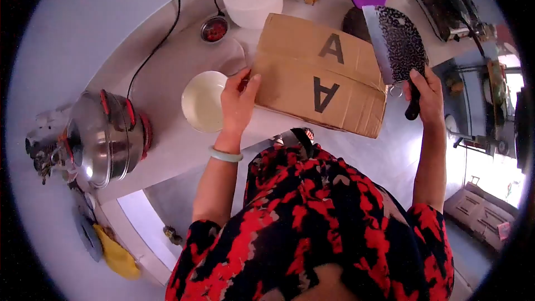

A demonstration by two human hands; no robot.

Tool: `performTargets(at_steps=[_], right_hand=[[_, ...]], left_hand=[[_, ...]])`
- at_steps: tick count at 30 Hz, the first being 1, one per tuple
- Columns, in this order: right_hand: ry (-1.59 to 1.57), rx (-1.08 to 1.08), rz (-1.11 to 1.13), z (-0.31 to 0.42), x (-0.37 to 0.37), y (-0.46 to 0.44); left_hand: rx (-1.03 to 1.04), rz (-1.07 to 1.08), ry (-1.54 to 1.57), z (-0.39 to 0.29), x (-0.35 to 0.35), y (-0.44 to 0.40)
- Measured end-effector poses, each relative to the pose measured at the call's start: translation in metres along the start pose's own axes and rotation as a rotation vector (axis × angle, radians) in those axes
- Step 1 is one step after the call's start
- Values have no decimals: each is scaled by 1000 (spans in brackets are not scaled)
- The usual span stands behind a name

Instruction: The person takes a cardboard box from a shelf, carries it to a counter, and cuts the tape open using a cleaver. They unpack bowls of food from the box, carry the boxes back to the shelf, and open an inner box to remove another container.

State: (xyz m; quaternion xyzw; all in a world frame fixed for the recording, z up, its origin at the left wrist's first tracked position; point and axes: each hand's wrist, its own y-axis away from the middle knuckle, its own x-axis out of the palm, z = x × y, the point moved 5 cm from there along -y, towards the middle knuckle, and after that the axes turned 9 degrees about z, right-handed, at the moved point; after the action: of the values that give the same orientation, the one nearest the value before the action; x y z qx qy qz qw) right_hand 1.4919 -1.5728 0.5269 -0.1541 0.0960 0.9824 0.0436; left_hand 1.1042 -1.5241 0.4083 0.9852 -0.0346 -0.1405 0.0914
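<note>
Right hand [429, 93]: fingers wrapped round black handle [412, 109] of cleaver [402, 39]; bright edge faces cardboard box [295, 67]. Box reaches past counter [159, 69], near right corner over floor [404, 150]. Left hand [237, 103] at box's left end, fingers curled; cannot tell if gripping cardboard. Best practice: firm handle grip, box well supported, left fingers away from edge, blade turned from body, bowl [202, 103] unbumped.

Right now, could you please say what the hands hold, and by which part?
The right hand holds the cleaver by its black handle; the left hand touches the left edge of the cardboard box, its grip unclear.
</note>
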Motion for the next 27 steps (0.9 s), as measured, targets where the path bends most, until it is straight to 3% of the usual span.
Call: performTargets(at_steps=[5, 6, 11, 16, 21, 24, 27], right_hand=[[20, 66, -89, -6, -18, 12], [-106, 68, -93, -18, -23, 18], [-247, 232, -209, -73, -64, 52], [-389, 465, -241, -134, -54, 98], [-538, 524, -161, -157, -47, 123], [-523, 468, -71, -158, -49, 128], [-510, 417, 24, -157, -53, 124]], left_hand=[[157, 19, -285, -7, 9, -32], [166, 28, -292, -5, 10, -33], [14, 70, -150, -31, 34, -25], [72, 47, -332, -26, 23, -28], [45, 73, -365, -27, 30, -25], [420, -102, -920, -63, 50, 4], [487, 104, -1077, -93, 93, 31]])
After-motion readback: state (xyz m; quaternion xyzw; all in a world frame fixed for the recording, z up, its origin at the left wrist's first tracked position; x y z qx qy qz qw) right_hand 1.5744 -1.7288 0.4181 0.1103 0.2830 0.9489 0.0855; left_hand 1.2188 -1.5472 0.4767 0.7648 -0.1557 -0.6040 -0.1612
